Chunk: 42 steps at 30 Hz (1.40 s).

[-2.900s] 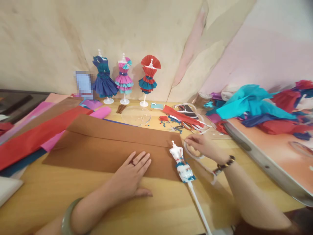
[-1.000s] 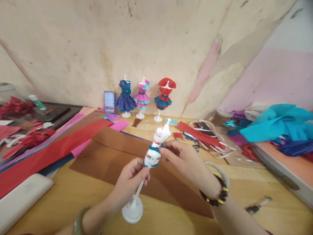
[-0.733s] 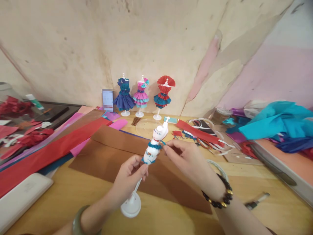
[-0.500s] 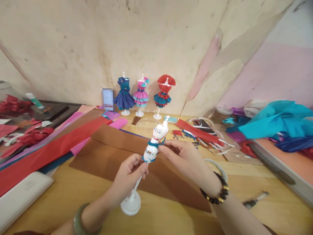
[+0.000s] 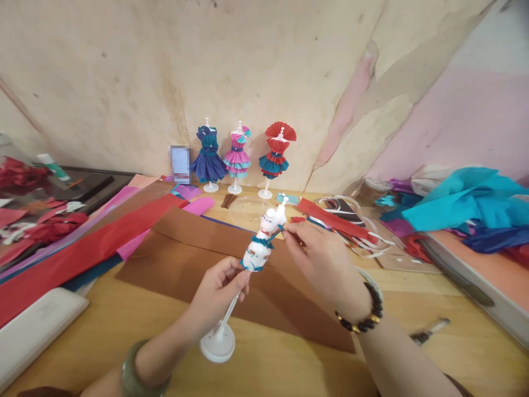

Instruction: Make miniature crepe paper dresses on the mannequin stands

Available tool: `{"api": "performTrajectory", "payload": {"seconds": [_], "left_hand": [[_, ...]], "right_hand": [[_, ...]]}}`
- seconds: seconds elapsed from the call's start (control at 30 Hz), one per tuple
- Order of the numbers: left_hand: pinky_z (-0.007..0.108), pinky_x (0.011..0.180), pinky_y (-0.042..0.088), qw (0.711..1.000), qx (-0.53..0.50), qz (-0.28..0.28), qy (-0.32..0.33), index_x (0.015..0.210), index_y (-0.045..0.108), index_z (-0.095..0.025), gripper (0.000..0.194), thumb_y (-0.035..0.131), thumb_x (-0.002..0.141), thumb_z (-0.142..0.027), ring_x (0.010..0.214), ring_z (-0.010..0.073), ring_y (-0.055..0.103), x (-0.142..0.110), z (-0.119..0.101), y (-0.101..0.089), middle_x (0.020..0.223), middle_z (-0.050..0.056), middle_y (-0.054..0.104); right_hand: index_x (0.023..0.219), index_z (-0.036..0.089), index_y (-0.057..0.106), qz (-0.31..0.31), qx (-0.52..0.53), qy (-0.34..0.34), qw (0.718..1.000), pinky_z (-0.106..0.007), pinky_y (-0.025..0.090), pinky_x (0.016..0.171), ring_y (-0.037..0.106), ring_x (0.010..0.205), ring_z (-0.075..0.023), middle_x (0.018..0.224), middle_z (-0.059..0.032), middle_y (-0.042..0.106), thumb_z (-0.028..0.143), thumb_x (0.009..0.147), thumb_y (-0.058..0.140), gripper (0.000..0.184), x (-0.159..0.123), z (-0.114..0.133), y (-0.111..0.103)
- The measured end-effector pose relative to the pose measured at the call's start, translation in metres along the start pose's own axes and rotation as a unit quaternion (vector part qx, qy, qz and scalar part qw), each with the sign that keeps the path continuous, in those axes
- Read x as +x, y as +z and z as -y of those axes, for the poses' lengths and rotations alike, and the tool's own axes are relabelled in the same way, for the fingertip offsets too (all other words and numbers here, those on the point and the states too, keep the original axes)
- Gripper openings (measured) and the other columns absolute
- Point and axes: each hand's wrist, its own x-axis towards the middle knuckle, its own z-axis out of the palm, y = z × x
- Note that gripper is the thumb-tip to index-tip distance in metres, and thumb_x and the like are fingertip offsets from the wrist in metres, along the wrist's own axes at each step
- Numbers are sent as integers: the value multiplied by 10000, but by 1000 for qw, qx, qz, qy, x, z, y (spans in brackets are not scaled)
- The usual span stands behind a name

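At the tabletop's (image 5: pixel 140 325) left edge lies a white oblong case (image 5: pixel 39 325), with a long red sheet (image 5: pixel 88 245) slanting away behind it. Along the far edge, three dressed mannequins (image 5: pixel 209 160) line up against the wall. Now the left hand (image 5: pixel 223 284), out over the middle of the near edge: its grip is closed, thumb and fingers pinching the stem just under the torso. And there's the white mannequin (image 5: pixel 257 255), tilted over the brown sheet (image 5: pixel 297 303), teal bands at waist and hem, its round base (image 5: pixel 217 343) hanging toward the near edge (whether that base touches wood, I can't tell). On its right side a thin teal strip (image 5: pixel 276 232) stands out from the waist, and the right hand (image 5: pixel 324 253) has the end in a tight fingertip grip. Here's the danger, as I judge it: pull too hard and that strip could tear; slacken, and it may spring loose or sit crooked. A weak pinch on so slim a stem could let the whole figure twist. Further right, near the right edge, lies a dark-handled tool (image 5: pixel 430 331).
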Motion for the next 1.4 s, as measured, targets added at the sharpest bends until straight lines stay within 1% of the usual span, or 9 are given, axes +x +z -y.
{"api": "performTrajectory", "payload": {"seconds": [0.13,0.33,0.5,0.63,0.8,0.9,0.97,1.2,1.4], "left_hand": [[207,523,366,1000,6,12,-6,763,512,-166,293,642,778,-428,503,75,482,0,1,-2,602,-32,559],[214,538,378,1000,8,21,-12,771,514,-165,309,627,795,-452,503,77,486,4,4,-6,609,-25,568],[212,520,367,1000,12,23,-7,784,513,-169,320,636,784,-464,508,83,484,2,4,-3,617,-22,571],[213,513,363,1000,26,17,-5,782,524,-168,306,644,778,-450,516,90,491,0,2,-1,623,-16,574],[210,484,354,998,46,-48,-4,757,536,-168,299,631,766,-452,487,91,484,4,0,-2,592,-25,560],[203,482,352,997,34,-67,-1,734,530,-168,296,634,762,-444,475,84,480,4,-2,-3,580,-32,556],[206,503,370,998,19,-52,10,747,537,-165,290,647,760,-433,486,82,491,4,-2,-4,589,-31,565],[207,528,391,999,-43,-22,-4,777,529,-166,286,637,803,-430,479,73,495,3,3,-9,592,-32,580],[216,529,396,1000,-7,-16,0,773,532,-166,325,663,762,-462,490,81,496,0,-2,-5,601,-22,585]], "right_hand": [[807,190,644,30,87,28,995,-244,395,590,569,598,-134,692,-12,654,178,887,492,173,2,-4,-3],[836,189,646,103,186,34,976,-255,436,601,586,643,-140,721,-20,656,243,938,433,242,1,0,7],[828,188,630,71,168,59,982,-263,438,634,586,671,-146,748,-20,661,347,881,583,174,0,7,14],[727,187,589,42,158,51,985,-259,416,614,554,635,-133,696,-16,634,265,913,520,213,0,11,15],[675,191,590,46,315,92,943,-233,446,540,563,565,-121,611,3,620,319,885,542,251,0,17,-8],[654,186,594,18,358,121,926,-236,470,549,575,555,-123,583,0,612,346,868,565,269,2,16,-22],[649,182,601,18,344,127,930,-245,480,583,587,584,-130,603,-8,624,343,877,554,283,3,11,-23],[707,178,639,121,220,109,962,-233,409,546,550,604,-123,651,7,628,293,903,520,256,6,-3,4],[715,184,623,81,130,38,987,-236,394,560,528,569,-122,633,10,606,219,913,511,230,1,9,10]]}}
